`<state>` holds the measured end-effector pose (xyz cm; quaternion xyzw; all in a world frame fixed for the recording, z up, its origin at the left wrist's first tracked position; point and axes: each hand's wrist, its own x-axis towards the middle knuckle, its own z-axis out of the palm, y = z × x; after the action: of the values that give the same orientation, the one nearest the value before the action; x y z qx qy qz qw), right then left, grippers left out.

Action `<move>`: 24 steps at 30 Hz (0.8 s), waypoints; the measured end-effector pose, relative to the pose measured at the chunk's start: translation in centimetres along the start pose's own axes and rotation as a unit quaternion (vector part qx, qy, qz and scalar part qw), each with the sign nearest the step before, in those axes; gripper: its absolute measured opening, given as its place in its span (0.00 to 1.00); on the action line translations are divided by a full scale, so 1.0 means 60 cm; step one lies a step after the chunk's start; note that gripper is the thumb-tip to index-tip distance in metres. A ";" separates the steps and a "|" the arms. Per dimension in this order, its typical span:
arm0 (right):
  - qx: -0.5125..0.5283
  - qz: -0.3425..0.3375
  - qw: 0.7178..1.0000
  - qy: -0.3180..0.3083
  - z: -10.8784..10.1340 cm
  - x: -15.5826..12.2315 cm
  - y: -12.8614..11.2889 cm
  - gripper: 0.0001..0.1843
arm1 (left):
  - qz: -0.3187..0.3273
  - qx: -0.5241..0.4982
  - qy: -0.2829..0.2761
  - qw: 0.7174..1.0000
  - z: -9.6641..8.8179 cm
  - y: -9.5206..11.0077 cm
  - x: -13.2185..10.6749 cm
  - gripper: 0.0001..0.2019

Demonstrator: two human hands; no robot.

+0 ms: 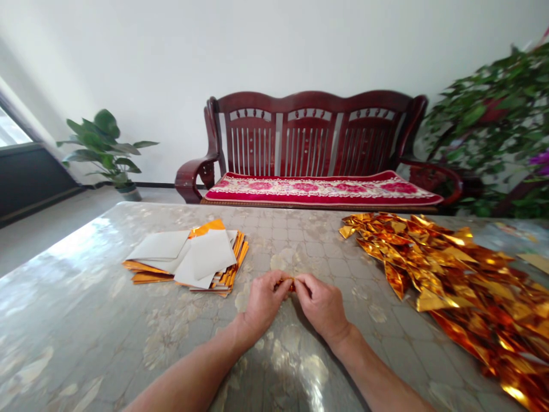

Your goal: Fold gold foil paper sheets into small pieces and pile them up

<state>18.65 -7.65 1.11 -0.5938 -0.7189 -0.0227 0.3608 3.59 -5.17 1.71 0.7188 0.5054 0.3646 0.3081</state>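
Between my two hands is a small piece of gold foil paper (292, 284), mostly hidden by the fingers. My left hand (265, 297) pinches its left side, with thumb and fingers pressed together. On the other side my right hand (321, 303) pinches it the same way, the fingertips of both hands almost meeting. To the left lies a loose stack of square foil paper sheets (210, 254), pale backs mostly up and orange-gold edges showing. A large heap of folded gold foil pieces (454, 274) spreads over the right side of the table.
The table (180, 355) has a glossy, patterned grey cover. Clear plastic (510, 234) lies behind the heap at the right. Beyond the far edge stands a dark red wooden bench (306, 134) with a red floral cushion (326, 187). Potted plants (105, 146) flank it.
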 end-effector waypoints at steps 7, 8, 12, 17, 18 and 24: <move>-0.017 0.014 0.998 -0.060 0.001 0.001 -0.004 0.15 | 0.000 0.020 0.004 1.000 0.006 -0.009 -0.003 0.11; -0.010 0.025 0.997 -0.077 0.000 0.004 -0.003 0.14 | -0.016 0.002 -0.011 1.000 0.006 -0.012 0.000 0.10; 0.036 0.058 0.990 -0.121 -0.007 0.014 0.003 0.11 | -0.087 -0.092 -0.049 0.991 0.006 -0.022 0.013 0.08; 0.064 0.103 0.984 -0.130 -0.013 0.019 0.003 0.10 | -0.128 -0.142 -0.043 0.981 0.004 -0.022 0.021 0.09; 0.067 0.107 0.983 -0.131 -0.013 0.018 0.003 0.10 | -0.131 -0.143 -0.042 0.980 0.004 -0.021 0.021 0.09; 0.069 0.102 0.984 -0.130 -0.009 0.017 0.000 0.12 | -0.084 -0.107 -0.023 0.990 0.001 -0.015 0.017 0.09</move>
<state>18.90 -7.07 2.06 -0.6356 -0.6948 0.1418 0.3050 3.41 -3.95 1.16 0.6446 0.5149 0.3727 0.4249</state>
